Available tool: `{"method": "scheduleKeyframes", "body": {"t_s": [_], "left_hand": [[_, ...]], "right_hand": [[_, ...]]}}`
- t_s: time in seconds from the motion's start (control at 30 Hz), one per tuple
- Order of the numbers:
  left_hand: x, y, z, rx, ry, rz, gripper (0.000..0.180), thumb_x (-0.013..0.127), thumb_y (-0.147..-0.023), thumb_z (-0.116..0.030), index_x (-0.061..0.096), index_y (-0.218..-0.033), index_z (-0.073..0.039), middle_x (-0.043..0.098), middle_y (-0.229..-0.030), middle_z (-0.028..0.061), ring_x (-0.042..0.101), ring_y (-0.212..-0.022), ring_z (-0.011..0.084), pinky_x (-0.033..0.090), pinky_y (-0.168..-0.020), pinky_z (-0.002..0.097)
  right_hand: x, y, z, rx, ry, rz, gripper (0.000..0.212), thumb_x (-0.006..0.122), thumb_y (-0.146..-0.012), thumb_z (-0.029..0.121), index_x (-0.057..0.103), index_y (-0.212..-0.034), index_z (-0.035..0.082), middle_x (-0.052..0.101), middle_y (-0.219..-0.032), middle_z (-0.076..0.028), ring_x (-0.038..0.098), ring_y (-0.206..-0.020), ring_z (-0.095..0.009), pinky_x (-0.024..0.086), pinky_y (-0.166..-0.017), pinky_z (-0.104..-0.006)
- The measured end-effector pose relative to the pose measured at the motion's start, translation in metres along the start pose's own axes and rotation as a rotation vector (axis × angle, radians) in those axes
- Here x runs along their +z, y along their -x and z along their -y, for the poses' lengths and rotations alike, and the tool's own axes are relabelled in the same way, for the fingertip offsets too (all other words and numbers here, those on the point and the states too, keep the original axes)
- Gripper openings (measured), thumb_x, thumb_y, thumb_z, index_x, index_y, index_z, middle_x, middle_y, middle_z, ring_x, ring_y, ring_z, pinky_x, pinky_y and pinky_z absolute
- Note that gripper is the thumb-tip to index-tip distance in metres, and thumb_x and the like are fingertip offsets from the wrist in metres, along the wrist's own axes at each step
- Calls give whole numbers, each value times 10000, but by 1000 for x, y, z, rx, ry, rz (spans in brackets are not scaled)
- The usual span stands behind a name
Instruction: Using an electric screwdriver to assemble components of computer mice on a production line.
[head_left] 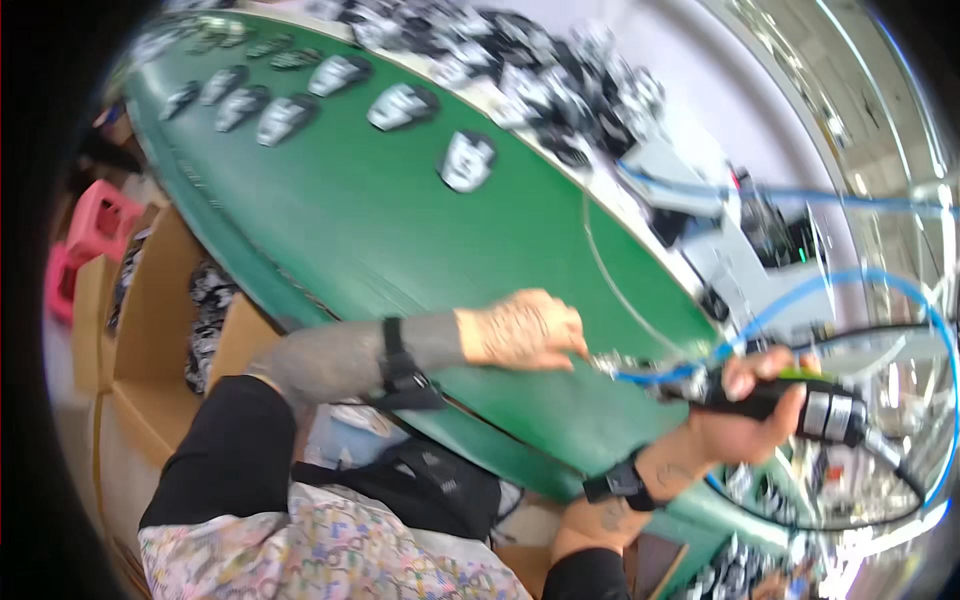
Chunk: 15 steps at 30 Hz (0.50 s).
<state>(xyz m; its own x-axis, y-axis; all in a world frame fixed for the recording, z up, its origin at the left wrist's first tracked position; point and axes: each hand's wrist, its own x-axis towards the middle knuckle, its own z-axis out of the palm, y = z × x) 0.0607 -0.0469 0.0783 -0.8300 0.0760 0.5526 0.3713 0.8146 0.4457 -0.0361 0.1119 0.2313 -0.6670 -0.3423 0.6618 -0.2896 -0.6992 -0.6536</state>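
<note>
Your right hand point(745, 425) was wrapped around a black handheld tool point(828, 415) at the right, over the near side of the green work surface point(380, 235). Your left hand point(518, 330) reached a blurred shiny piece point(605, 362); whether it gripped that, I could not tell. The tool seemed rigid, moderately heavy, smooth enough to slip, best held mid-barrel, clear of its rear cable point(912, 480).

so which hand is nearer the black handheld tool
Right: the right hand is wrapped around the tool; the left hand is left of it, over the green table.
</note>
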Motion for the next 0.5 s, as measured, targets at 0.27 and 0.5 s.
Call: {"method": "scheduleKeyframes", "body": {"t_s": [0.27, 0.5], "left_hand": [[33, 12, -2, 25, 74, -95, 121, 613, -730, -259, 661, -753, -149, 577, -766, -10, 568, -748, 170, 428, -654, 321], [44, 14, 11, -48, 253, -129, 128, 610, -736, -261, 657, -705, -146, 584, -790, -33, 559, -774, 153, 390, -707, 315]], "right_hand": [[-3, 10, 3, 24, -131, 43, 368, 512, -869, 221, 415, -1162, 20, 531, -816, -139, 487, -553, -164, 401, -439, -236], [12, 6, -3, -14, -35, 22, 312, 538, -845, 225, 433, -1048, 13, 519, -744, -133, 449, -490, -163, 369, -403, -230]]}}
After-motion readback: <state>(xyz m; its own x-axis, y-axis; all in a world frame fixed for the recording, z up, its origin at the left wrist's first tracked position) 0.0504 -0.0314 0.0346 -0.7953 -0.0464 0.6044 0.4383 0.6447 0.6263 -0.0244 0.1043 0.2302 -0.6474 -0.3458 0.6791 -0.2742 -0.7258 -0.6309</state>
